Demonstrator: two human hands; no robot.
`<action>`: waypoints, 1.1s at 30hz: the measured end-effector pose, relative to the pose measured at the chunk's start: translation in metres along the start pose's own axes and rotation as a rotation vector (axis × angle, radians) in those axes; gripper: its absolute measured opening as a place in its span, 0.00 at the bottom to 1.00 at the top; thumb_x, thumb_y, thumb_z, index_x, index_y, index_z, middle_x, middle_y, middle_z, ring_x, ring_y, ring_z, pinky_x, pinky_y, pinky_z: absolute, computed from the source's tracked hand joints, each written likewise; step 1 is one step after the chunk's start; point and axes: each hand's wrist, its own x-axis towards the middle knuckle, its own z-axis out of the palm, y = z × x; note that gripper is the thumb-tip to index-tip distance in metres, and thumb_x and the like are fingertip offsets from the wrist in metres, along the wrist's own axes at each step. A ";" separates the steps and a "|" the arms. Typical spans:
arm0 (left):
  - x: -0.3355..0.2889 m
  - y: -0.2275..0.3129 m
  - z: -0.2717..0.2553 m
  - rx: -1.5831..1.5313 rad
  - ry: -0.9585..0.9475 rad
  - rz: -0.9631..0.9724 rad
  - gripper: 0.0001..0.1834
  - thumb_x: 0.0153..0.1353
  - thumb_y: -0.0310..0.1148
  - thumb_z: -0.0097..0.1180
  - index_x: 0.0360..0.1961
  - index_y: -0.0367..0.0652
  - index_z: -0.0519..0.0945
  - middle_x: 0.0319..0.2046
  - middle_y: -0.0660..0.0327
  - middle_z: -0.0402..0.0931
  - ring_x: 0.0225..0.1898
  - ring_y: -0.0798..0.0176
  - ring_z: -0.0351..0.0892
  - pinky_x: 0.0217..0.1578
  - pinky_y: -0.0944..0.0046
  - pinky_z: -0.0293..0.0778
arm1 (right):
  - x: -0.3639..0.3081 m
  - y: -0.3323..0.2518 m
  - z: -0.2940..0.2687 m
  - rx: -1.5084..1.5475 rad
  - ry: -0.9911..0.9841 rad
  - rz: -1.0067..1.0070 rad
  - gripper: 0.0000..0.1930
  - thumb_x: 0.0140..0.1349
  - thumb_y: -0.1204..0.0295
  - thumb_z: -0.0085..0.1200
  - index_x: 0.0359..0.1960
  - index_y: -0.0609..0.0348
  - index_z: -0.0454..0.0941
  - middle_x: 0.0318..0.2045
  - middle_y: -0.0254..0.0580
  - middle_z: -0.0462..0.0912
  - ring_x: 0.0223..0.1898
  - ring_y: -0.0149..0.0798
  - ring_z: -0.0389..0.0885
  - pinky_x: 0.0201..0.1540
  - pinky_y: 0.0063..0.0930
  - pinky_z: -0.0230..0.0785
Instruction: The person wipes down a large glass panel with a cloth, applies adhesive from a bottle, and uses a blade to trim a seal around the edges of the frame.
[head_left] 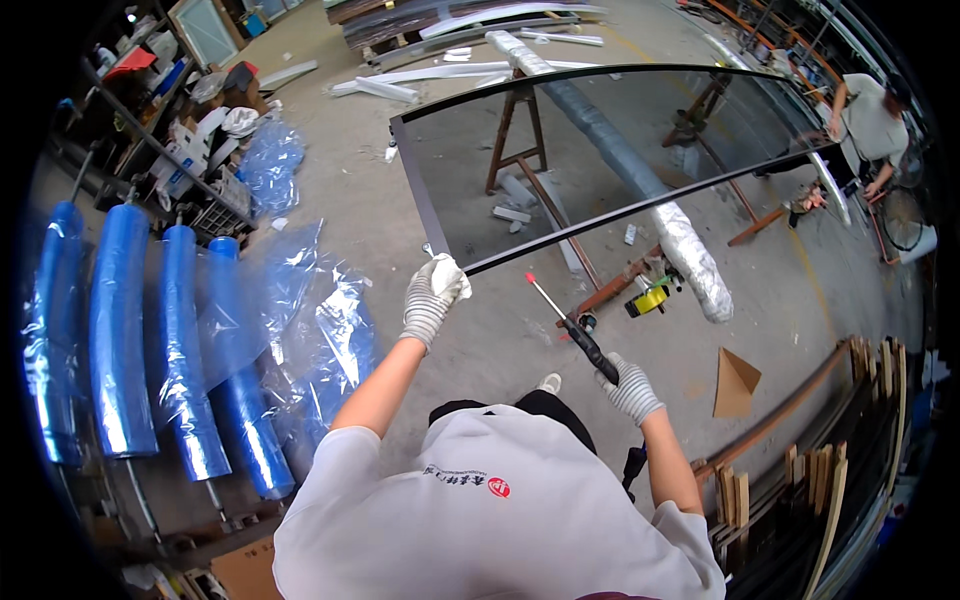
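Note:
A large dark glass panel in a black frame (455, 150) rests on a stand in front of me, its near left corner close to my left hand. My left hand (427, 308), in a striped white glove, is closed around a crumpled white cloth (449, 279) at that corner. A small silver metal piece (429, 249) sticks up beside these fingers. My right hand (632, 388), gloved alike, grips a long tool (590, 345) with a black handle, thin metal shaft and red tip. The tool points up and left toward the frame's near edge, apart from it.
Rusty trestles (528, 130) and a beam wrapped in silvery plastic (690, 262) stand under the panel. Blue film rolls (123, 330) are at left, beside loose plastic film (335, 320). Wooden strips (820, 480) stand at lower right. A co-worker (870, 130) is by the panel's far right end.

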 end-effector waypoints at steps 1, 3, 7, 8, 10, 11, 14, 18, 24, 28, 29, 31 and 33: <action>0.004 0.001 0.013 0.064 0.110 0.023 0.15 0.56 0.19 0.51 0.46 0.38 0.72 0.36 0.59 0.74 0.33 0.66 0.75 0.28 0.66 0.79 | 0.014 0.004 -0.012 -0.030 -0.050 -0.004 0.13 0.54 0.64 0.55 0.38 0.58 0.74 0.28 0.59 0.78 0.34 0.60 0.76 0.36 0.45 0.69; 0.000 0.004 0.029 0.239 0.105 0.049 0.12 0.59 0.24 0.49 0.45 0.39 0.73 0.35 0.58 0.73 0.33 0.65 0.75 0.26 0.66 0.78 | 0.042 0.024 -0.034 -0.032 -0.002 -0.070 0.15 0.54 0.63 0.55 0.40 0.58 0.75 0.30 0.60 0.78 0.35 0.60 0.76 0.36 0.44 0.70; -0.009 0.021 0.052 0.915 0.210 0.148 0.19 0.52 0.34 0.57 0.47 0.43 0.74 0.36 0.55 0.74 0.36 0.57 0.76 0.32 0.60 0.77 | 0.121 0.089 -0.086 0.130 0.234 0.001 0.17 0.54 0.65 0.56 0.44 0.59 0.75 0.29 0.53 0.81 0.31 0.49 0.80 0.37 0.37 0.71; -0.009 0.020 0.042 1.271 0.240 0.190 0.25 0.48 0.38 0.62 0.48 0.45 0.73 0.36 0.53 0.75 0.37 0.53 0.76 0.37 0.58 0.76 | 0.136 0.069 -0.110 0.221 0.191 0.210 0.17 0.54 0.66 0.56 0.43 0.61 0.76 0.30 0.52 0.81 0.32 0.46 0.79 0.38 0.36 0.71; -0.002 0.020 0.042 1.310 0.265 0.232 0.28 0.45 0.40 0.64 0.49 0.46 0.73 0.37 0.51 0.75 0.38 0.50 0.76 0.39 0.56 0.74 | 0.161 0.072 -0.127 0.307 0.160 0.436 0.16 0.54 0.67 0.56 0.43 0.63 0.76 0.31 0.50 0.81 0.32 0.43 0.79 0.38 0.34 0.71; 0.007 0.020 0.047 1.344 0.271 0.289 0.31 0.42 0.42 0.65 0.50 0.47 0.72 0.37 0.49 0.75 0.39 0.47 0.76 0.42 0.55 0.72 | 0.184 0.104 -0.111 0.405 0.182 0.207 0.16 0.54 0.67 0.56 0.42 0.65 0.76 0.31 0.51 0.81 0.33 0.43 0.79 0.38 0.33 0.71; 0.023 0.011 0.010 1.308 0.311 0.353 0.32 0.41 0.44 0.65 0.50 0.45 0.72 0.39 0.47 0.75 0.41 0.44 0.75 0.44 0.51 0.71 | 0.185 0.017 -0.106 0.123 -0.105 -0.264 0.19 0.54 0.65 0.56 0.41 0.70 0.75 0.33 0.50 0.81 0.33 0.38 0.78 0.39 0.32 0.71; 0.064 0.018 0.034 1.419 0.253 0.365 0.34 0.41 0.44 0.66 0.51 0.45 0.71 0.39 0.48 0.74 0.42 0.45 0.74 0.45 0.52 0.70 | 0.213 0.022 -0.091 0.230 -0.430 -0.344 0.22 0.57 0.56 0.54 0.42 0.64 0.71 0.28 0.39 0.78 0.26 0.31 0.74 0.30 0.29 0.70; 0.152 -0.032 0.047 1.047 0.119 0.351 0.31 0.43 0.38 0.65 0.51 0.45 0.71 0.41 0.48 0.73 0.45 0.45 0.72 0.47 0.53 0.68 | 0.197 0.120 -0.193 0.409 0.450 0.420 0.17 0.58 0.58 0.53 0.34 0.64 0.76 0.18 0.38 0.74 0.16 0.33 0.72 0.22 0.30 0.68; 0.178 -0.041 0.108 1.225 -0.023 0.375 0.33 0.41 0.39 0.65 0.52 0.45 0.70 0.43 0.48 0.72 0.45 0.45 0.72 0.48 0.52 0.68 | 0.164 0.158 -0.218 0.437 0.465 0.479 0.20 0.56 0.55 0.55 0.34 0.64 0.77 0.20 0.37 0.75 0.21 0.30 0.71 0.25 0.31 0.68; 0.158 -0.022 0.149 1.479 -0.086 0.472 0.34 0.40 0.39 0.66 0.52 0.46 0.69 0.42 0.48 0.72 0.45 0.45 0.71 0.48 0.52 0.68 | 0.143 0.164 -0.209 0.597 0.437 0.389 0.24 0.55 0.51 0.56 0.40 0.62 0.76 0.23 0.35 0.75 0.25 0.28 0.69 0.29 0.28 0.67; 0.167 -0.029 0.179 1.505 -0.163 0.497 0.37 0.38 0.40 0.67 0.53 0.46 0.68 0.41 0.48 0.71 0.44 0.45 0.71 0.49 0.51 0.68 | 0.122 0.167 -0.198 0.470 0.127 0.408 0.29 0.51 0.43 0.57 0.47 0.52 0.76 0.22 0.36 0.75 0.19 0.30 0.70 0.24 0.28 0.67; 0.177 -0.040 0.216 1.477 -0.233 0.519 0.35 0.38 0.40 0.67 0.51 0.46 0.70 0.41 0.48 0.71 0.43 0.45 0.71 0.48 0.51 0.68 | 0.094 0.133 -0.199 0.329 0.121 0.485 0.27 0.51 0.45 0.56 0.46 0.52 0.76 0.16 0.35 0.72 0.16 0.30 0.70 0.20 0.30 0.66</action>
